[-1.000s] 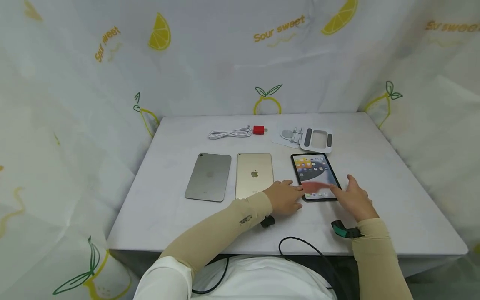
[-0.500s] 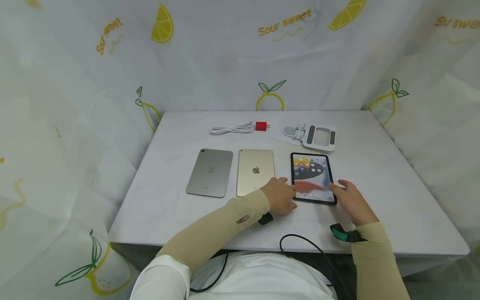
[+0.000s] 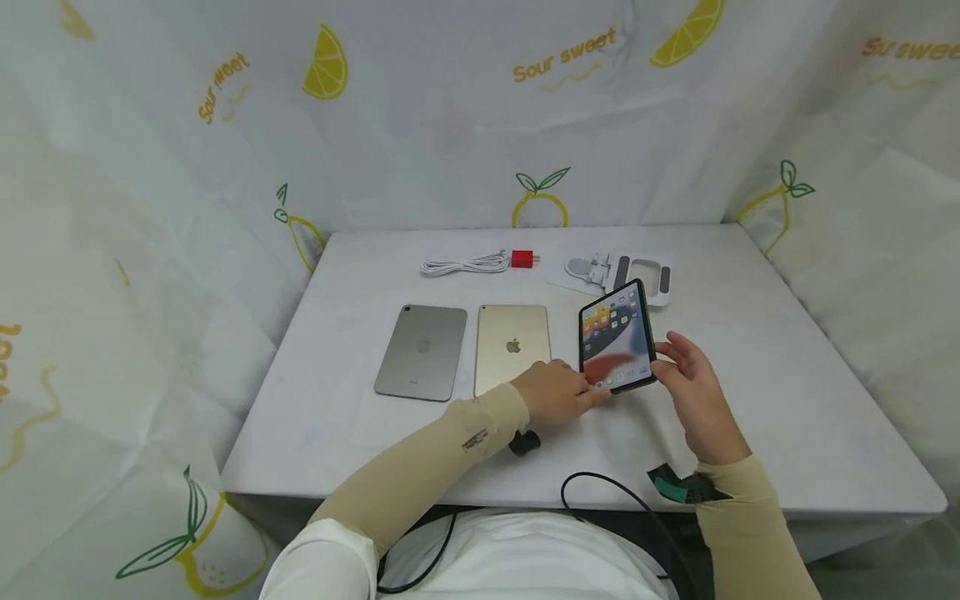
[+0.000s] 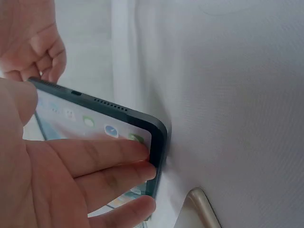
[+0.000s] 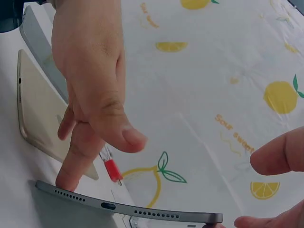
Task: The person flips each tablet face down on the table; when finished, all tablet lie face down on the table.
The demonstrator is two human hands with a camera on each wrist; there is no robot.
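Observation:
A tablet in a black case [image 3: 617,337], its lit screen facing up and left, stands tilted with its right side raised above the table. My right hand [image 3: 696,392] holds it near the lower right edge. In the right wrist view, a fingertip lies at the corner and a thumb [image 5: 280,152] stands apart from the screen. My left hand [image 3: 557,393] touches the lower left side; its straight fingers [image 4: 102,159] reach across the screen to the left edge in the left wrist view. Beside that hand lies a gold tablet [image 3: 510,333], back up, partly covered by the hand.
A grey tablet [image 3: 422,352] lies back up at the left. Further back are a coiled white cable [image 3: 465,265], a red charger [image 3: 522,259] and a white folding stand [image 3: 652,275], partly behind the tilted tablet. A black cord [image 3: 600,476] crosses the front edge of the table [image 3: 810,467].
The black-cased tablet lay flat before; its right side has now risen. My right hand has lifted with it, and my left hand has stayed near its lower left side.

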